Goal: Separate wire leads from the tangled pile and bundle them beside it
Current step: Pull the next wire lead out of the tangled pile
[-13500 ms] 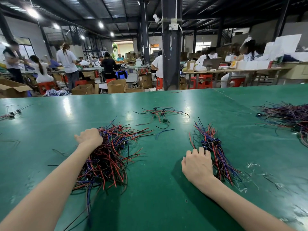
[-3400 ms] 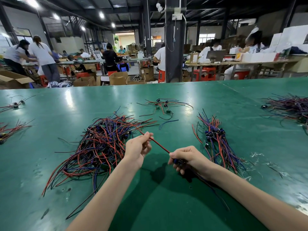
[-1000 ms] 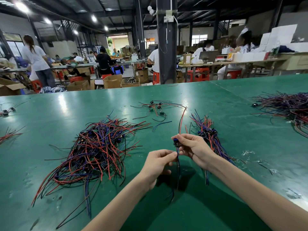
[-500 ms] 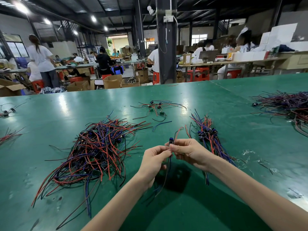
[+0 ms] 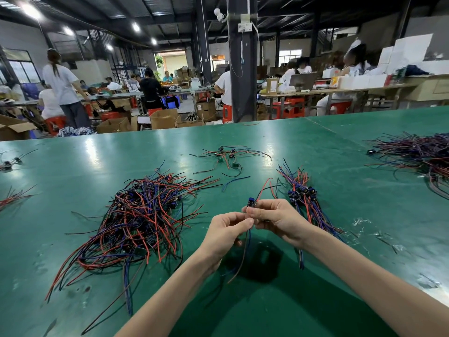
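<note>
A tangled pile (image 5: pixel 143 220) of red, blue and black wire leads lies on the green table (image 5: pixel 315 152), left of my hands. A sorted bundle (image 5: pixel 303 195) with blue connectors lies to the right, just beyond my right hand. Both hands meet above the table between pile and bundle. My right hand (image 5: pixel 277 221) pinches one wire lead (image 5: pixel 251 203) at its blue connector, its red and black ends pointing away from me. My left hand (image 5: pixel 228 232) pinches the same lead's wires just below, and they hang down toward me.
A small loose cluster of leads (image 5: pixel 230 155) lies farther back at centre. A large heap (image 5: pixel 418 154) sits at the right edge, and small groups (image 5: pixel 12 195) lie at the far left. Scraps dot the table at right. People work at benches beyond the table.
Over the last second the lead's far ends dropped from upright to lower and rightward. My left hand closed in on my right hand and took the hanging wires.
</note>
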Demonstrator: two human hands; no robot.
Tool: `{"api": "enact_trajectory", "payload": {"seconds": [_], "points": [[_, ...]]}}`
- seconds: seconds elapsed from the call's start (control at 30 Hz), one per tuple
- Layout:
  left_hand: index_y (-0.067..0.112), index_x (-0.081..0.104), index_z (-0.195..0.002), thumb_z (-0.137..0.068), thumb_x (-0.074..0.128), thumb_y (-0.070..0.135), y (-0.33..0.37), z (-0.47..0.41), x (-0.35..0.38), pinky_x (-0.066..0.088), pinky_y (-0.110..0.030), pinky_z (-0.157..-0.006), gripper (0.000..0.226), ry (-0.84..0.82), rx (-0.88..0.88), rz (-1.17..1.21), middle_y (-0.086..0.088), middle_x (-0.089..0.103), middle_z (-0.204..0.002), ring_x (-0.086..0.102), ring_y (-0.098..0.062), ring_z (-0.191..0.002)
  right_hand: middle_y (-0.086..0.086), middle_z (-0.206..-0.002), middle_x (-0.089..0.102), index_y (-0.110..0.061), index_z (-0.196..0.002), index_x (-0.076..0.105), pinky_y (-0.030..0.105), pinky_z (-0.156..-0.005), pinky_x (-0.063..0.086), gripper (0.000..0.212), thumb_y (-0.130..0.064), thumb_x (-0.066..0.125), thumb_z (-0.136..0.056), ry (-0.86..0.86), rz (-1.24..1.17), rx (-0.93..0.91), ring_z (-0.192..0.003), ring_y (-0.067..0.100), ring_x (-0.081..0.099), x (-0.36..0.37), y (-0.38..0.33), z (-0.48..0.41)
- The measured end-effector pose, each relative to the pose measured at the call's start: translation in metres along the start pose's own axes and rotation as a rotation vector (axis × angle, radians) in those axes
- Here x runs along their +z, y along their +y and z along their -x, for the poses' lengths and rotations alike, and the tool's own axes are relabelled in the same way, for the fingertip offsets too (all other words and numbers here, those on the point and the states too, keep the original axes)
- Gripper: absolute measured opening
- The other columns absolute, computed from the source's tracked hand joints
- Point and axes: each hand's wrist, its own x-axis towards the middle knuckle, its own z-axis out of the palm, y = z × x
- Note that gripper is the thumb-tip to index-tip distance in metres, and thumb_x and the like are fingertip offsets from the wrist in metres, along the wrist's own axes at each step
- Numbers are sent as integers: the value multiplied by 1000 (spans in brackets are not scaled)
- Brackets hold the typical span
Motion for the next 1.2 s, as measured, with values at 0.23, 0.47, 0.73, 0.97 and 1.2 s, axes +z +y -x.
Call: {"api": "enact_trajectory", "payload": {"seconds": [0.23, 0.47, 0.73, 0.97, 1.2], "points": [[12, 64, -68, -91, 60, 10, 1, -1, 0, 34, -13, -43, 23, 17, -17, -29, 10, 53, -46, 39, 0, -39, 15, -83, 61, 21, -104, 57, 18, -63, 51, 58, -18, 73, -64, 27, 20, -65, -67, 14, 60, 6, 3, -1], [7, 57, -65, -93, 55, 8, 0, -1, 3, 29, -15, -42, 29, -26, -18, -11, 9, 48, -42, 33, -1, -37, 10, -75, 65, 3, -86, 69, 21, -61, 54, 27, -13, 73, -64, 11, -15, -90, -64, 13, 62, 4, 4, -2], [14, 68, -84, -91, 57, 6, 0, 4, 3, 34, -13, -45, 15, -95, -2, -56, 9, 55, -57, 39, 1, -43, 4, -71, 69, 5, -88, 69, 18, -59, 52, 11, 8, 67, -78, 50, 82, -134, -60, 11, 64, 2, 3, 0], [16, 69, -82, -92, 56, 5, 0, 0, 4, 36, -14, -46, 20, -8, 29, -42, 11, 63, -57, 45, 1, -47, 12, -78, 67, 0, -85, 69, 33, -78, 53, 7, -6, 68, -81, 53, 32, -8, -67, 16, 61, 4, 2, 1], [11, 66, -79, -94, 55, 8, -1, 0, 2, 36, -14, -44, 18, -30, 32, -64, 12, 54, -47, 39, 1, -40, 2, -61, 63, -2, -79, 70, 20, -55, 53, 13, -14, 73, -76, 100, -43, 110, -53, 9, 60, 4, -3, 3]]}}
